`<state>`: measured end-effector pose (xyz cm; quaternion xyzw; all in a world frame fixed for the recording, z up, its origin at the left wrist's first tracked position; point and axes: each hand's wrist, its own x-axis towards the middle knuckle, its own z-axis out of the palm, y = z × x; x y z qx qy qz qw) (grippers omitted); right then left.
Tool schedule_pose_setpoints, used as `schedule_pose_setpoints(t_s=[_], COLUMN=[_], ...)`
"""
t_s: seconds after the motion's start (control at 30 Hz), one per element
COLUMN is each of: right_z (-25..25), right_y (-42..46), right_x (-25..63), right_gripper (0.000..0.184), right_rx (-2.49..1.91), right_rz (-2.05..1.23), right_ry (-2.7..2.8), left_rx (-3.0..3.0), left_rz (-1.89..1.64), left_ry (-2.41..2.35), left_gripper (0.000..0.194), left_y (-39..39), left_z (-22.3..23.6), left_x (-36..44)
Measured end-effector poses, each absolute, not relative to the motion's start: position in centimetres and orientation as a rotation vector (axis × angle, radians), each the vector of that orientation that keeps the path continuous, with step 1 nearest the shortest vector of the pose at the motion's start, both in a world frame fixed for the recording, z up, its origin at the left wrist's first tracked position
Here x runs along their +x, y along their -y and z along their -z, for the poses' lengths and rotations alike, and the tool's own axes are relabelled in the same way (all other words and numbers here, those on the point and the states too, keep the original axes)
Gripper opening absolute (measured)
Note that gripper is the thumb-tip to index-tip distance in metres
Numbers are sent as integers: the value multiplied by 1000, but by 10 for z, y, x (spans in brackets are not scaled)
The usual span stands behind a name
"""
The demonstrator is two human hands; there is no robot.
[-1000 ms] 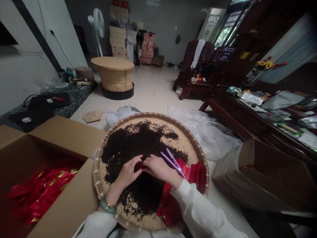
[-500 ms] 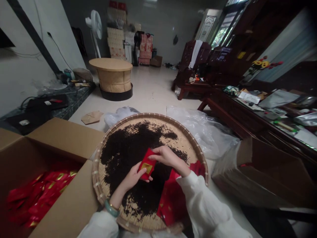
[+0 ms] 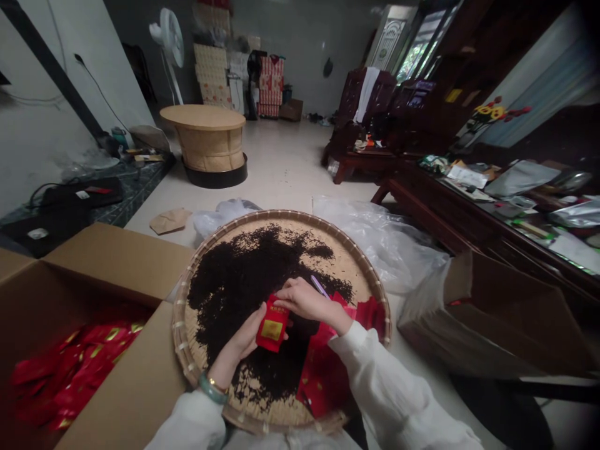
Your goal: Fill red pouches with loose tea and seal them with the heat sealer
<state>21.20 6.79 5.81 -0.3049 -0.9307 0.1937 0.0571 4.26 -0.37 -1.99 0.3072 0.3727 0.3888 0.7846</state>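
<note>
Both hands are above a round woven bamboo tray [image 3: 179, 328] holding a spread of dark loose tea leaves [image 3: 239, 287]. My left hand [image 3: 241, 345] grips the lower edge of a small red foil sachet [image 3: 272, 323] with a gold label. My right hand [image 3: 304, 300] pinches its top edge. A purple tip of small snips [image 3: 319, 286] shows past my right fingers, the rest hidden. Several flat red packets [image 3: 323, 378] lie on the tray below my right wrist. A jade bangle [image 3: 212, 388] circles my left wrist.
An open cardboard box [image 3: 112, 256] of red sachets [image 3: 77, 369] stands left of the tray. Clear plastic sheeting [image 3: 379, 244] lies behind it, and a brown carton [image 3: 497, 319] stands right. A dark wooden bench [image 3: 422, 212] holds papers.
The red sachet has turned upright, its label now facing me, and sits lower. My right hand has moved from its side to its top edge. The purple tip now shows.
</note>
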Motion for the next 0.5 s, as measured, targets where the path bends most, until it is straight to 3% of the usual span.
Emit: schedule_pose_setpoints(t_s=[0.27,0.4,0.5], right_z=[-55,-44,-18], right_y=[-62,-59,-48], right_x=[209,225,235], right_gripper=[16,23,32], right_rx=[-752,-979,-1159], right_rz=[-732,-898,-865], right_ry=[2649,2171,2257], left_rx=[645,688,770], left_rz=[-933,-1025,-1136], left_ry=[-905,-1037,-1163], left_gripper=[73,75,77], left_y=[4,3,3], left_z=[28,38,52], left_x=[41,29,15])
